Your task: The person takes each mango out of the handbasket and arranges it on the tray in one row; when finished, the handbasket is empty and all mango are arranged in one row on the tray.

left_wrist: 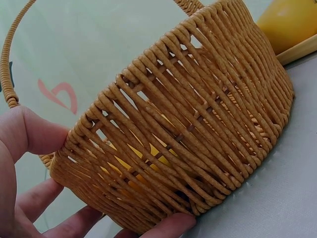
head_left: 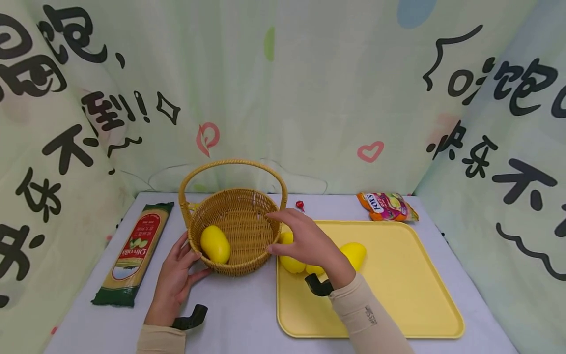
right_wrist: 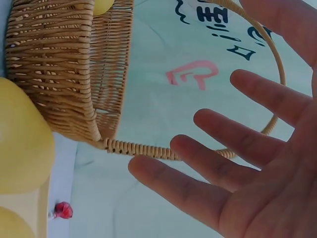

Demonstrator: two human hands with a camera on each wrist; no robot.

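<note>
A woven wicker basket [head_left: 249,236] with an arched handle stands tilted on the table, its inside facing me. One smooth, oval yellow fruit [head_left: 215,244] lies in it at the left. My left hand [head_left: 176,276] grips the basket's left front side, with the thumb [left_wrist: 37,130] at the rim and the other fingers against the wicker lower down. Beside the right rim hovers my right hand [head_left: 305,241], fingers spread and holding nothing. Beneath that hand, more yellow fruit [head_left: 353,254] lies on the yellow tray [head_left: 398,285], partly hidden by the hand and wrist.
A green and red packet [head_left: 134,253] lies left of the basket. At the back right is an orange and purple snack bag [head_left: 388,206]. A small red wrapped piece [head_left: 299,204] lies behind the tray. Printed curtains [head_left: 318,98] enclose the table.
</note>
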